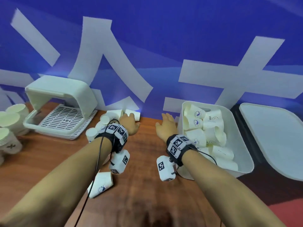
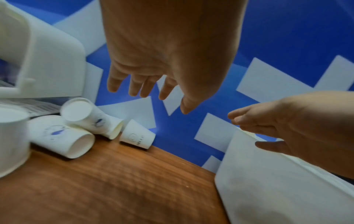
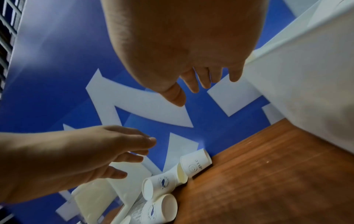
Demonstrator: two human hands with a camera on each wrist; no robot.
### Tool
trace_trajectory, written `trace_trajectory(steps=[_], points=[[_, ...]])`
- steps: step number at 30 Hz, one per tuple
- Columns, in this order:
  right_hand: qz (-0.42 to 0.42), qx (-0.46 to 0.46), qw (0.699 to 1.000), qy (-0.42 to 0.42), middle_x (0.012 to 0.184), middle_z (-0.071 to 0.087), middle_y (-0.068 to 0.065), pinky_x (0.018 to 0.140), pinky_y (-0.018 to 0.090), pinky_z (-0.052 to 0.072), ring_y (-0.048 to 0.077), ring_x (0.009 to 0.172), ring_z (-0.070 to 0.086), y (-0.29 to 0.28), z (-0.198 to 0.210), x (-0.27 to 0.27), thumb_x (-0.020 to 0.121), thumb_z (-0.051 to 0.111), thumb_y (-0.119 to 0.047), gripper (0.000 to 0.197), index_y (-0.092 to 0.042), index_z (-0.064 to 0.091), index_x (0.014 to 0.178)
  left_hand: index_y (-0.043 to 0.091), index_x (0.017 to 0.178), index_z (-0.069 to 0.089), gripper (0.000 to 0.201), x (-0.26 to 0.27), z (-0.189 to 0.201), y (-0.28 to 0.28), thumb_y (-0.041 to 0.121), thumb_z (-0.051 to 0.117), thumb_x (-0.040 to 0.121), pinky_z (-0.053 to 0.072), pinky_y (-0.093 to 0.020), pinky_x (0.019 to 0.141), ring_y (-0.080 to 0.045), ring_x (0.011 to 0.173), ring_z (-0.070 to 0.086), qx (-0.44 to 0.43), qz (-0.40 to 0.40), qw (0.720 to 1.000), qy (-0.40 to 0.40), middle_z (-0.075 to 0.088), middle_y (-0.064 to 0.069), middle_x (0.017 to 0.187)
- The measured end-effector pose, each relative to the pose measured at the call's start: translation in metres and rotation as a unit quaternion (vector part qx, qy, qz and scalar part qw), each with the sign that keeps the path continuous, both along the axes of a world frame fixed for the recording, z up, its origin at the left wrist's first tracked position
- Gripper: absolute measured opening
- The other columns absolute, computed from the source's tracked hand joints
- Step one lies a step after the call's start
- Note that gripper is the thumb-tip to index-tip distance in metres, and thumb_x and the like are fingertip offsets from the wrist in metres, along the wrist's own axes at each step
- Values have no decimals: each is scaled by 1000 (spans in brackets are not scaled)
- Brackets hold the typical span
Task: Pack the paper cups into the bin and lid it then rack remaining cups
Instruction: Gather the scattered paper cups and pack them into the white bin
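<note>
While both hands hover above the wooden desk (image 1: pixel 144 185), neither holds anything: the left hand (image 1: pixel 129 124) has its grip apart, fingers (image 2: pixel 134 86) straight and spread over a cluster of loose paper cups (image 2: pixel 91 118) lying on their sides at twelve o'clock, against the blue backdrop (image 1: pixel 147 46). The right hand (image 1: pixel 165 128) is likewise slack and spread, just beside the bin's near-left wall. At three o'clock the white bin (image 1: pixel 244 154) sits heaped with paper cups, uncovered; its lid (image 1: pixel 270 136) lies flat farther toward three o'clock, apart from it. At ten o'clock stands the white rack (image 1: pixel 65 115) with a slotted tray and an arched cover. One more cup (image 1: pixel 101 184) lies on its side under the left forearm, and stacked cups (image 1: pixel 11 128) crowd the nine o'clock edge.
</note>
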State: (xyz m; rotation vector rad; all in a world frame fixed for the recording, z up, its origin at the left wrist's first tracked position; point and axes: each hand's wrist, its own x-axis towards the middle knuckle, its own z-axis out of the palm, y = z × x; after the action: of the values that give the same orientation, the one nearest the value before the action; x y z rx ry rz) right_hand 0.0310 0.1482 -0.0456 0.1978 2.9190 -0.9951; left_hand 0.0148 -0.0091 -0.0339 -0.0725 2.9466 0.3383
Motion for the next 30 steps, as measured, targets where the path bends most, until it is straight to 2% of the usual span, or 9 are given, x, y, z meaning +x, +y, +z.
trace_trajectory(steps=[6,11,14,17,20,22,24,27,30], points=[[50,3,998,-39,158,18,5,120,35,13,22,146,11,-67,-20,-28,97,41,-22,55,-12,26,149,9,135,40,52,-24,-21,-72,34,53,91,41,-43,102,-34,124,43,-6,98,995,-29,42,-17,136],[89,18,993,-77,157,19,3,119,36,14,21,146,11,-100,-44,-52,97,43,-20,55,-13,26,148,9,133,40,60,-58,-47,-117,35,61,83,37,-45,106,-37,126,42,-11,154,986,-66,41,-18,136],[91,39,991,-94,157,18,3,119,37,15,22,146,10,-103,-53,-73,97,43,-21,55,-12,25,149,13,136,35,68,-72,-62,-130,41,63,80,35,-44,106,-37,129,38,-23,179,978,-107,37,-17,140],[87,44,990,-97,157,19,4,119,37,15,22,146,10,-105,-59,-89,96,42,-20,55,-11,25,148,13,132,36,73,-83,-86,-132,43,68,73,36,-48,105,-40,126,40,-5,224,965,-135,37,-21,135],[96,46,988,-108,156,20,4,119,36,16,22,145,12,-111,-68,-96,96,41,-19,55,-11,25,148,7,135,37,69,-82,-107,-132,29,66,76,41,-50,101,-43,123,44,10,261,954,-149,42,-27,131],[99,46,987,-118,156,20,4,119,35,16,22,145,13,-113,-75,-95,96,41,-19,55,-12,26,148,2,131,40,56,-75,-106,-133,17,62,81,48,-42,93,-37,112,55,11,264,955,-132,51,-25,122],[98,45,986,-124,155,22,4,118,35,17,23,144,14,-114,-80,-92,96,42,-19,55,-12,27,148,0,127,43,45,-71,-103,-138,12,58,87,48,-40,91,-35,110,57,0,285,951,-117,54,-22,120],[91,48,986,-128,154,25,5,117,35,20,24,143,16,-112,-78,-86,95,42,-19,53,-13,29,147,-3,132,44,51,-73,-93,-138,14,61,88,45,-38,94,-35,119,54,39,269,954,-125,53,-21,129],[87,36,989,-117,153,27,4,117,35,21,23,143,16,-108,-65,-78,94,44,-18,55,-13,29,146,2,125,43,56,-71,-72,-131,18,69,78,48,-36,87,-31,109,59,34,272,956,-102,58,-17,121]])
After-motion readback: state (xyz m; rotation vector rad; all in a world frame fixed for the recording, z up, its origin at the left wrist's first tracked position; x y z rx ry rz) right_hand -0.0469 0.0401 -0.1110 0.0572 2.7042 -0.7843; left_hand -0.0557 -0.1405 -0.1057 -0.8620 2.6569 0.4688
